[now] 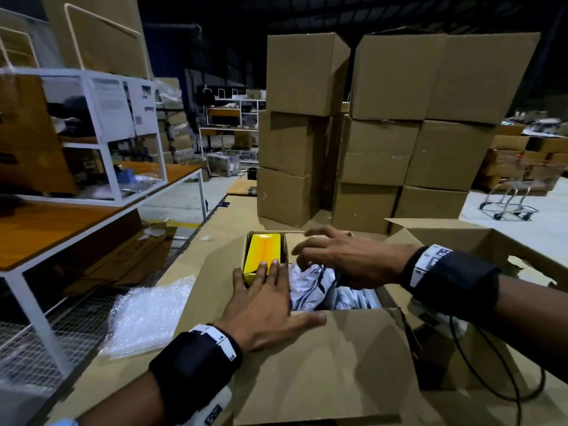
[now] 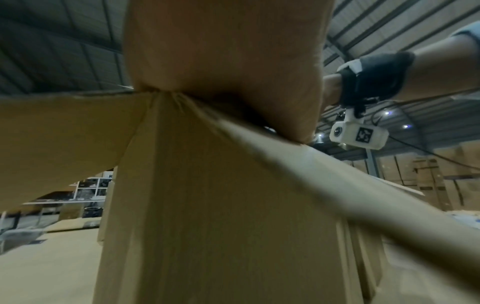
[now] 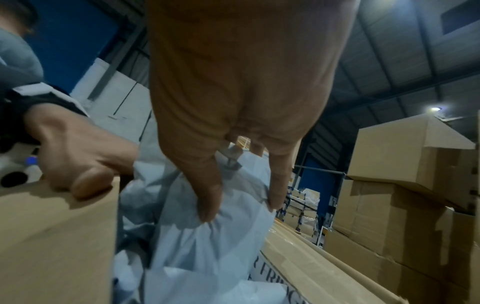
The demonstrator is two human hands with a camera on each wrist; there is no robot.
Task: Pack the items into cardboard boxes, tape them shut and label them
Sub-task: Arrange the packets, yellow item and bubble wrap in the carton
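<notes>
An open cardboard box [image 1: 322, 364] stands in front of me with its flaps up. A yellow box [image 1: 264, 249] lies inside at the far left, and a crumpled white plastic bag [image 1: 310, 287] fills the right side. My left hand [image 1: 270, 290] rests on the box's near left corner, its straight fingers reaching onto the yellow box and its thumb along the near flap. My right hand [image 1: 310, 256] reaches into the box. In the right wrist view its fingertips [image 3: 207, 214] pinch the plastic bag [image 3: 207, 257]. The left wrist view shows only my palm [image 2: 223, 61] against the cardboard [image 2: 221, 226].
Tall stacks of sealed cardboard boxes [image 1: 384, 133] stand just behind the open box. Bubble wrap [image 1: 147, 312] lies to the left beside a white-framed table [image 1: 61, 229] with shelves. A shopping cart [image 1: 516, 192] stands far right. A black cable [image 1: 491, 379] hangs near my right arm.
</notes>
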